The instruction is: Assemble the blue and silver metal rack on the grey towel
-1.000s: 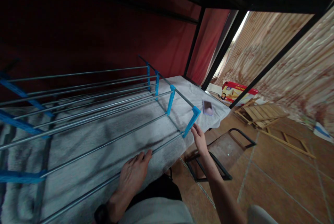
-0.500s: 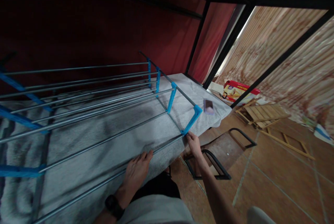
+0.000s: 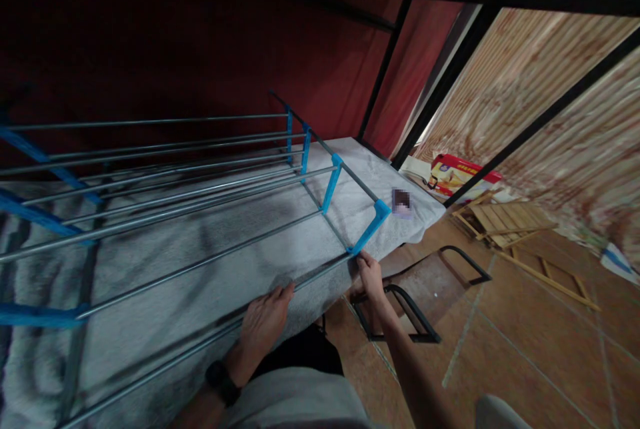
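A metal-tube rack (image 3: 220, 257) with blue plastic connectors lies across a grey blanket (image 3: 165, 295). My left hand (image 3: 266, 319) is closed over the nearest tube, its fingers mostly curled out of sight on the far side. At the end of that same tube, my right hand (image 3: 370, 275) pinches it just below a blue corner connector (image 3: 371, 225). The tube appears seated in the connector, though my right fingers partly cover the joint. Further blue connectors (image 3: 45, 315) join the tubes at the left end.
To my right a black-framed chair (image 3: 425, 289) stands on the tiled floor (image 3: 520, 355). Beyond it are a folded wooden piece (image 3: 510, 222) and a red box (image 3: 465, 175). A small blurred-out item (image 3: 401, 202) lies on the blanket. Black bed-frame posts (image 3: 450, 82) rise behind.
The view has shifted a little, and the far tubes of the rack appear slightly higher. Both hands keep their places on the near tube.
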{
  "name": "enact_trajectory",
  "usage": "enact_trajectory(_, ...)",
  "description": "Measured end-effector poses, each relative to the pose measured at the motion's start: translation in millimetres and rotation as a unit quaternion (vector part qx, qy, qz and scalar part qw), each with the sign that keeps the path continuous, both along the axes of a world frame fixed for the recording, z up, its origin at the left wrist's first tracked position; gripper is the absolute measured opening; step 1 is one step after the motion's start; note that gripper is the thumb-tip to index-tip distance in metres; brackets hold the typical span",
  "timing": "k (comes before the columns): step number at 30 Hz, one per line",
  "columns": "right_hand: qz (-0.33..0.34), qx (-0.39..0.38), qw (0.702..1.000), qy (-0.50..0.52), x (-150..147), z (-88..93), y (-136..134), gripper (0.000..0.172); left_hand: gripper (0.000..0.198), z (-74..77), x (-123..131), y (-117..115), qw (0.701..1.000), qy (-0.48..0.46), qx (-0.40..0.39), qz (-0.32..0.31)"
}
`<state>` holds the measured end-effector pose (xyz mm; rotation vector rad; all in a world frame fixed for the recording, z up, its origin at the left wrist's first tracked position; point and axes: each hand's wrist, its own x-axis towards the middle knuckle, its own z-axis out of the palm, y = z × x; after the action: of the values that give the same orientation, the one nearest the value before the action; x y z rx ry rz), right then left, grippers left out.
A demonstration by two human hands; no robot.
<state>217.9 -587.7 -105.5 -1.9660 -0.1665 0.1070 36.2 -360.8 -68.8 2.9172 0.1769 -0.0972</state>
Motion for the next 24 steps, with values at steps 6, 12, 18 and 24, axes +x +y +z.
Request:
enact_trajectory(6, 0.009, -0.034, 0.999, -0.003, 0.9, 1.0, -3.6, 0.05, 0.045, -6.5, 0.8, -5.3, 0.999, 0.024, -0.026, 0.026)
enact_trajectory(12, -0.005, -0.04, 0.999, 0.009, 5.5, -19.1, -17.4, 0.05, 0.042, -11.3, -4.0, -14.3, 0.997, 0.017, -0.069, 0.033)
enact_trajectory(18, -0.013, -0.034, 0.999, 0.006, 4.9, -39.4, -15.1, 0.054, 0.027, -5.2, -2.5, -14.3, 0.998, -0.011, -0.06, 0.003)
enact_trajectory(24, -0.117, 0.028, 0.993, -0.002, -28.0, -39.1, -15.1, 0.063, 0.033, 7.8, -24.3, -12.9, 0.993, -0.107, -0.042, 0.024)
